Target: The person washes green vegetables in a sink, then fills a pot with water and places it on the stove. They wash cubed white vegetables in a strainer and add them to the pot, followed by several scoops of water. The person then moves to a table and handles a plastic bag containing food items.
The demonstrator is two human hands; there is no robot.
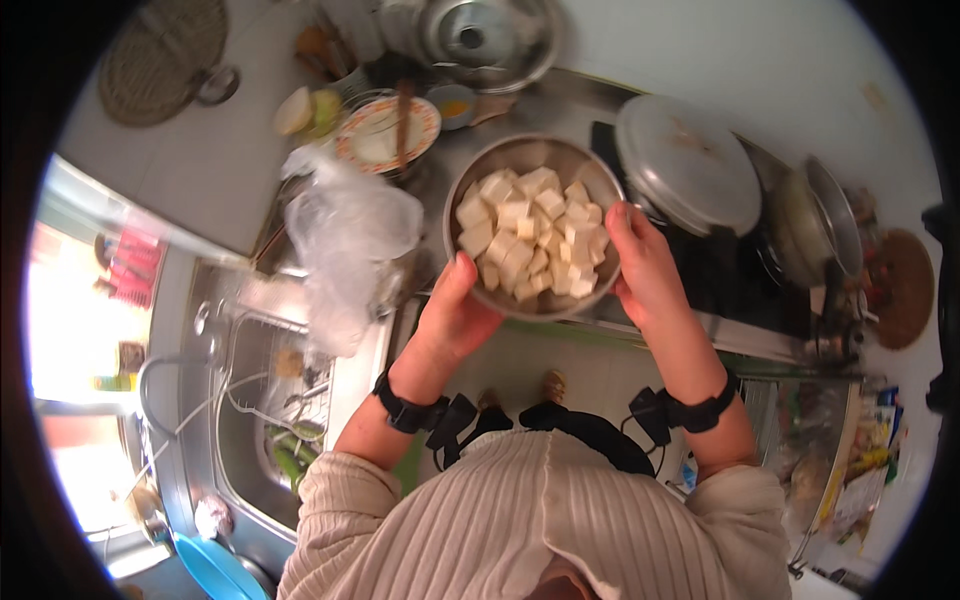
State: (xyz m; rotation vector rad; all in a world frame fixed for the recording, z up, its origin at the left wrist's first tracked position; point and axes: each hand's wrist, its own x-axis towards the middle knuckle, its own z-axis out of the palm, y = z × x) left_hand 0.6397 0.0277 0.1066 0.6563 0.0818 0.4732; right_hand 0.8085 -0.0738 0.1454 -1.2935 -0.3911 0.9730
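Both of my hands hold a round stainless steel bowl point(534, 142) by its sides, above the front of the counter. My left hand point(456, 313) grips the lower left of the rim with the thumb on the edge. On the right side, my right hand point(643, 259) has its thumb over the rim and its fingers below, partly hidden. Pale white cubes point(525, 225), which look like tofu, fill much of the bowl. A crumpled clear plastic bag point(352, 232) lies left of the bowl. Behind that bag is an orange-patterned plate point(352, 142) with a wooden utensil point(404, 124) across it.
Right of the bowl, a large lidded metal pot point(690, 161) stands on the black cooktop point(739, 277), with a metal pan point(831, 210) beyond. At left is a sink point(232, 442) holding green vegetables point(291, 454). A small bowl point(452, 105) with yellow contents sits behind.
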